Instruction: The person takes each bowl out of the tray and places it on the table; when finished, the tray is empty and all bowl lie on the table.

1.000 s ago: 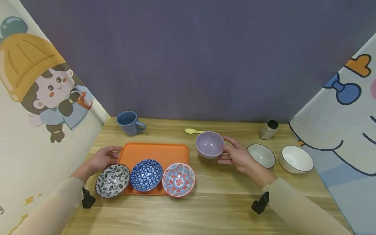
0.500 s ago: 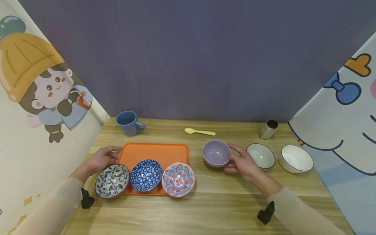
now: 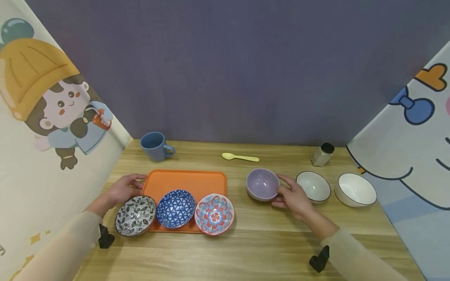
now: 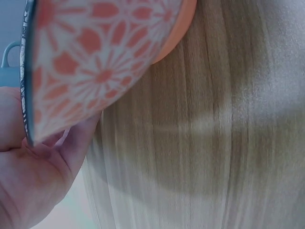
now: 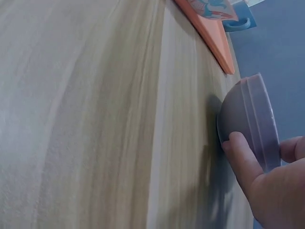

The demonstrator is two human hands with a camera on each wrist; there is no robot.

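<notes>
In the head view my right hand (image 3: 293, 199) holds the right side of a purple bowl (image 3: 263, 185), which sits upright right of the orange tray (image 3: 184, 178). The right wrist view shows fingers against the outer side of that bowl (image 5: 245, 119); whether its base touches the table cannot be made out. My left hand (image 3: 123, 190) lies by the tray's left edge, fingers loosely bent and fingertips at the rim. Just below it, a leaf-patterned bowl (image 3: 135, 216) tilts over the tray's corner. Its red-flowered outside (image 4: 102, 74) covers part of the hand in the left wrist view.
A blue triangle-patterned bowl (image 3: 175, 209) and a red-and-blue bowl (image 3: 214, 214) stand along the tray's front. Behind are a blue mug (image 3: 154, 146), a yellow spoon (image 3: 240, 157) and a black-lidded jar (image 3: 322, 155). Two dark-rimmed bowls, one greyish (image 3: 313, 186), one white (image 3: 356, 190), stand right.
My right hand has moved the purple bowl to the right and nearer, away from the spoon, whose handle now shows whole. The left hand has stayed in place.
</notes>
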